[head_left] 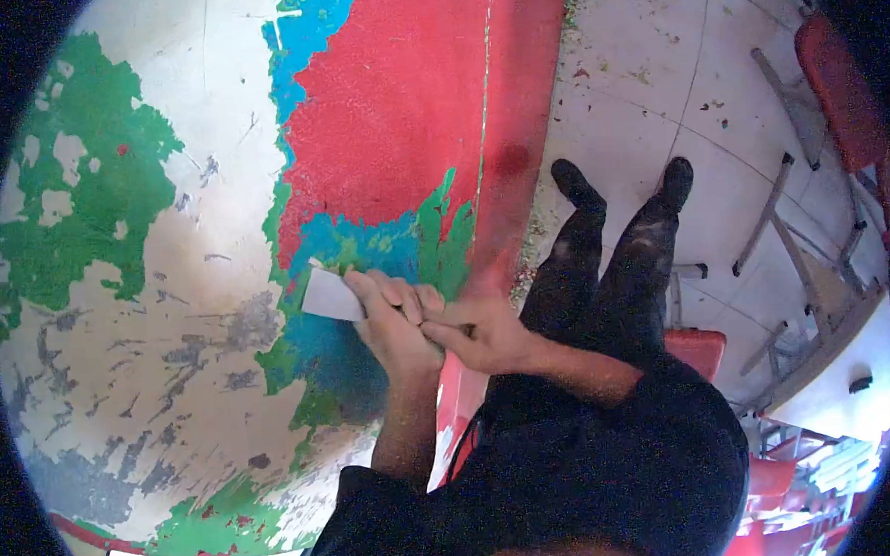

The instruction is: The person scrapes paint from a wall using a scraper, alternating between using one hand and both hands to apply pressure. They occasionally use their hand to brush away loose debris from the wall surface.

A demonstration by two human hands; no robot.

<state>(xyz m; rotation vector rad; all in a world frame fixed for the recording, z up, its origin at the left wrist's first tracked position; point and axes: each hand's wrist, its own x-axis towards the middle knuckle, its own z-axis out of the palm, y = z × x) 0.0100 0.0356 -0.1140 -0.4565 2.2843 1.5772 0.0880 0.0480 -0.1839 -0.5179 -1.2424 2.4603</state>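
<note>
A scraper (332,296) with a flat, pale, wide blade lies against the painted surface, at a patch of blue and green paint (350,237). My left hand (400,329) is closed around it close behind the blade, fingers curled over the top. Directly behind, my right hand (486,335) is closed at the handle end and touches my left hand. Most of the handle is hidden by my fingers. Around the blade, the painted wall (390,103) shows red, blue and green layers with ragged edges, and bare whitish areas on the left.
Paint flakes litter the tiled floor (644,85) along the wall's base. My legs (631,262) and dark shoes stand on the tiles. To the right are a red chair (836,93) with metal legs and a white-topped table (840,362). More red seats show at lower right.
</note>
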